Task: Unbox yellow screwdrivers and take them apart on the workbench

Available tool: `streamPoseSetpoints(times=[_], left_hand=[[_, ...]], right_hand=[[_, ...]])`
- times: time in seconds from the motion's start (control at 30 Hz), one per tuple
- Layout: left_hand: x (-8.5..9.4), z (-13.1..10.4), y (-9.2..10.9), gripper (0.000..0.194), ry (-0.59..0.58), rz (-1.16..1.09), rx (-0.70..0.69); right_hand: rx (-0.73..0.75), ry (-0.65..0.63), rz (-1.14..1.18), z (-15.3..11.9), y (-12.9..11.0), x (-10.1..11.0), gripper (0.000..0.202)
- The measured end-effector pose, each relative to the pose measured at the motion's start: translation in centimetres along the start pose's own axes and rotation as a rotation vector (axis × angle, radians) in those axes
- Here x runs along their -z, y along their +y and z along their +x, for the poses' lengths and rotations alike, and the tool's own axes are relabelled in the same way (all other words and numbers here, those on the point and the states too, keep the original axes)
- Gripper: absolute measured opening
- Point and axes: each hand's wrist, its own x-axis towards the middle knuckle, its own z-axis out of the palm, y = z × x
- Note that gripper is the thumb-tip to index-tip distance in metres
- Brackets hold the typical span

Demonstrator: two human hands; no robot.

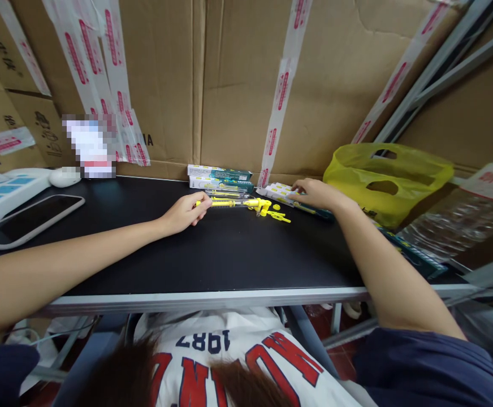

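My left hand (189, 211) is closed near the middle of the black table, its fingers pinching the end of a clear and yellow pen-like tube (225, 202). Just right of that tube lie small yellow parts (266, 209). Behind it, two slim white and green boxes (220, 174) are stacked against the cardboard. My right hand (316, 194) rests on more slim white boxes (278, 192), its fingers bent over their right part; whether it grips one is hard to make out.
A phone (30, 217) and a white power strip (11, 192) lie at the left. A yellow plastic bag (386, 181) and a wrapped clear pack (454, 220) stand at the right. Cardboard (238, 85) rises behind the black table (212, 265).
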Motion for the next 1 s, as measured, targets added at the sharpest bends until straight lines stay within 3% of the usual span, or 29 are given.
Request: streamPoseSetpoints(times=[0.13,0.23,0.33,0.47,0.67,0.87,1.0], left_hand=[[0.0,0.0,-0.1,0.033,-0.006,-0.011,-0.003],[0.0,-0.1,0.0,0.033,0.004,-0.009,-0.003],[0.0,-0.1,0.3,0.035,0.028,0.009,-0.009],[0.1,-0.1,0.4,0.034,0.091,0.078,-0.021],[0.1,-0.1,0.2,0.031,0.202,0.364,-0.072],[-0.1,-0.6,1.2,0.035,0.055,0.602,-0.327],[-0.6,-1.0,1.6,0.053,-0.045,0.677,-0.572]], right_hand=[[0.317,0.054,0.409,-1.0,-5.1,0.6,0.047],[0.457,-0.012,0.483,-2.0,-8.2,0.7,0.049],[0.476,-0.05,0.509,-2.4,-9.3,0.7,0.045],[0.462,-0.006,0.584,-2.4,-9.2,0.3,0.044],[0.479,0.027,0.726,-3.2,-11.3,-0.3,0.045],[0.507,0.127,0.799,-4.3,-13.7,-0.6,0.042],[0.546,0.197,0.752,-4.8,-14.5,-1.1,0.038]])
